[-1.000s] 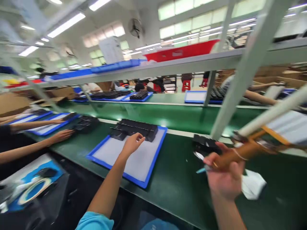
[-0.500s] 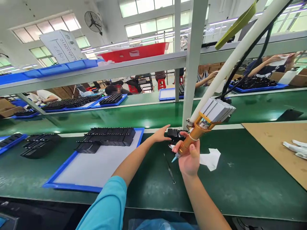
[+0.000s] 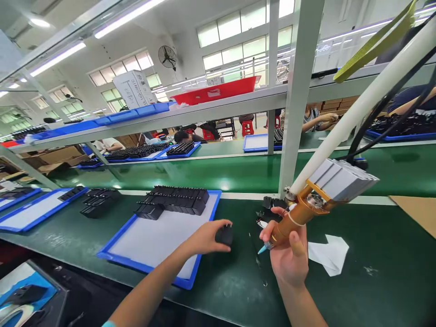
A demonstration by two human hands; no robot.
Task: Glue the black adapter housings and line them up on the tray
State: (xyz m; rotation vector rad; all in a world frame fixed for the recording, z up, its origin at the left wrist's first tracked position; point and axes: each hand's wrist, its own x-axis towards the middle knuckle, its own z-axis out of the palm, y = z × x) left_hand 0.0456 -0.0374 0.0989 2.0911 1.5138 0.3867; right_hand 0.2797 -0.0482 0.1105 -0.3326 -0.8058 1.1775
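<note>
My left hand (image 3: 206, 238) pinches a small black power adapter (image 3: 224, 235) with metal pins between thumb and fingers, just off the right edge of a blue-rimmed tray (image 3: 143, 245). Rows of similar black adapters (image 3: 179, 200) stand at the tray's far end. Wrapped round a gold-coloured dispensing gun (image 3: 289, 222) is my right hand (image 3: 289, 259). The gun's pale blue nozzle (image 3: 262, 250) points down left, above the green bench. Behind my right hand sit more black adapters (image 3: 269, 206), partly hidden. Tweezers (image 3: 258, 261) lie between my hands.
A white pole (image 3: 368, 104) with black cables slants above the gun. White paper (image 3: 330, 254) lies to its right, and cardboard (image 3: 418, 211) farther right. More adapters (image 3: 98, 202) and trays (image 3: 41, 211) are at left. An upright post (image 3: 301, 91) rises behind; people work beyond the green belt.
My left hand has come back from the adapters behind the gun toward the tray, now with one adapter in its fingers. My right hand keeps the gun. The view has turned left.
</note>
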